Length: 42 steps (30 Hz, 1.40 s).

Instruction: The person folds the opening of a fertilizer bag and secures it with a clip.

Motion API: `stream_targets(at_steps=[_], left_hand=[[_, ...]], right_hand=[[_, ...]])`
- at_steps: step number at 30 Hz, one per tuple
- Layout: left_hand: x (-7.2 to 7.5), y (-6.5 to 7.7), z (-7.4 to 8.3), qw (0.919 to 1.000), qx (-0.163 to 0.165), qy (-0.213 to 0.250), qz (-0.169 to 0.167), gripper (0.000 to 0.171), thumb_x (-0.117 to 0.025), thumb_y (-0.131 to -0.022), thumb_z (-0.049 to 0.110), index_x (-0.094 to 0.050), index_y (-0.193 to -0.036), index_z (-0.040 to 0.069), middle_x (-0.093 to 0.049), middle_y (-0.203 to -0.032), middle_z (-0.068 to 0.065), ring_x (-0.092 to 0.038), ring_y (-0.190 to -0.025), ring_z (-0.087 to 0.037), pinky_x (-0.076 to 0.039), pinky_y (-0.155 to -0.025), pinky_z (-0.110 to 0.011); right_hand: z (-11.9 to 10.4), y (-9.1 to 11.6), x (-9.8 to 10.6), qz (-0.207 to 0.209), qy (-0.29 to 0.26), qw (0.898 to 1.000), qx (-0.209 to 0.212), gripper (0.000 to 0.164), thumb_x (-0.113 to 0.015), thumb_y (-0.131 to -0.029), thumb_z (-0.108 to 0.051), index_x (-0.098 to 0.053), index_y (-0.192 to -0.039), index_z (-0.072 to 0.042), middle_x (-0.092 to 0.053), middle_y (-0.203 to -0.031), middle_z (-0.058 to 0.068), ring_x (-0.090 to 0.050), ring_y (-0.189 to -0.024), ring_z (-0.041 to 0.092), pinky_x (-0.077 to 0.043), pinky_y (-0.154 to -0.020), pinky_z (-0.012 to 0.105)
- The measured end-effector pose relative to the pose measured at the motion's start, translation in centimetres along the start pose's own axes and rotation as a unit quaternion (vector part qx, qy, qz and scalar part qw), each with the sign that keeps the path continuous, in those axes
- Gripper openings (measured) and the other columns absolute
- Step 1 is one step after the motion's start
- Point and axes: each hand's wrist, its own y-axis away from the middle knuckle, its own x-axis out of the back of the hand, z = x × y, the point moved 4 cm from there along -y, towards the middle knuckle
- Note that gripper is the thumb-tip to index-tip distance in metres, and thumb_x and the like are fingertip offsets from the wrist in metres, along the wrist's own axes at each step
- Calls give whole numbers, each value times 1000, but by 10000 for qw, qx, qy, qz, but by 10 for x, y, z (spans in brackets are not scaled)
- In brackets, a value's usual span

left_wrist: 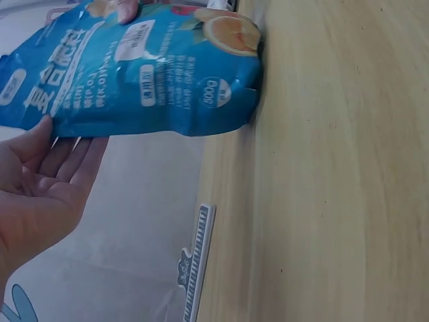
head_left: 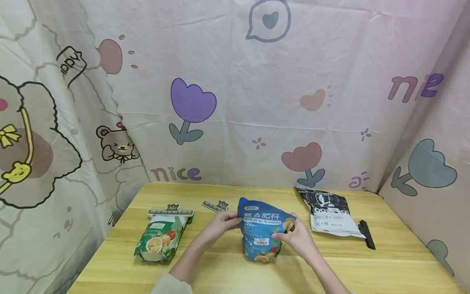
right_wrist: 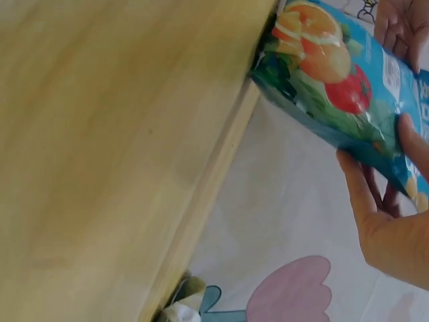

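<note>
A blue fertilizer bag (head_left: 257,234) printed with fruit stands upright on the table in front of me, its top edge sloping down to the right. My left hand (head_left: 225,223) pinches its left edge near the top. On the other side my right hand (head_left: 300,240) grips the right edge, thumb over the front. In the left wrist view, the left thumb lies on the front of the bag (left_wrist: 167,80) and the fingers pass behind. The right wrist view has the right hand (right_wrist: 395,231) around the other edge. Behind the left hand lies a piano-key-patterned bag clip (head_left: 212,205).
At the left, a green fertilizer bag (head_left: 158,237) has a piano-key-patterned clip (head_left: 171,212) across its top. A black-and-white bag (head_left: 330,216) lies at the back right, with a black clip (head_left: 367,234) at its right end. Printed cloth (head_left: 235,102) hangs behind the table.
</note>
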Motion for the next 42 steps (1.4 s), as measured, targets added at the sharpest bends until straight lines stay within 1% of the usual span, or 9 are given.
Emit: stream_targets(at_steps=[3,5,6,9,12,16,22,31,42], left_hand=[[1,6,1,9999,75,-123,-58,30,-54,-93,9,-58,-117,-8,-60,-113,-17,-55,-106,-29,-42,-93,-39],[0,9,3,9997,69,-201,-82,29,-55,-92,9,-59,-116,-6,-60,-112,-15,-55,-106,-27,-42,-92,-39],[0,10,4,9997,58,-223,-85,28,-56,-92,9,-59,-116,-6,-60,-111,-15,-55,-105,-27,-43,-92,-38],[-2,12,6,9996,54,-289,-49,30,-58,-90,10,-59,-117,-5,-62,-110,-13,-57,-102,-24,-44,-90,-37],[-4,12,8,9995,47,-315,28,33,-62,-89,12,-59,-117,-5,-63,-108,-13,-58,-99,-23,-45,-89,-38],[-8,13,13,9994,-82,-276,182,34,-62,-89,17,-60,-115,-5,-63,-109,-15,-57,-102,-26,-42,-91,-42],[-14,10,18,9980,-318,-275,466,32,-61,-90,19,-63,-108,-7,-65,-104,-15,-57,-102,-26,-41,-92,-45],[-17,10,20,9966,-199,-394,702,34,-58,-92,27,-67,-103,-4,-67,-99,-11,-55,-107,-27,-34,-95,-53],[-13,6,14,9935,157,-552,984,35,-57,-92,30,-68,-96,-2,-68,-93,-9,-56,-103,-27,-31,-93,-60]], right_hand=[[1,2,2,-304,-57,9994,122,63,-83,-65,-19,-45,-111,0,-47,-67,2,-43,-58,14,-37,-50,26],[1,4,4,-507,-167,9984,188,52,-82,-68,-17,-43,-100,-2,-49,-70,4,-49,-63,15,-40,-52,26],[1,5,5,-582,-214,9979,184,52,-81,-70,-17,-43,-102,-3,-47,-69,5,-49,-64,16,-42,-52,28],[0,7,8,-709,-428,9964,198,49,-77,-75,-14,-43,-109,-2,-47,-75,7,-55,-76,22,-48,-61,35],[-4,8,12,-537,-527,9966,337,40,-74,-78,-14,-49,-108,-2,-53,-91,8,-56,-89,24,-49,-71,38],[-11,8,17,-155,-651,9941,848,21,-68,-83,-12,-59,-100,-4,-59,-103,8,-56,-97,21,-48,-79,32],[-16,8,18,-45,-673,9888,1332,14,-61,-89,-13,-63,-97,-2,-61,-91,7,-59,-82,15,-50,-72,28],[-18,8,19,175,-701,9893,1270,13,-61,-89,-16,-65,-88,-4,-57,-76,7,-52,-70,18,-45,-66,27],[-17,3,19,-131,-970,9923,758,18,-60,-90,-19,-62,-86,-1,-54,-76,14,-53,-74,24,-44,-71,34]])
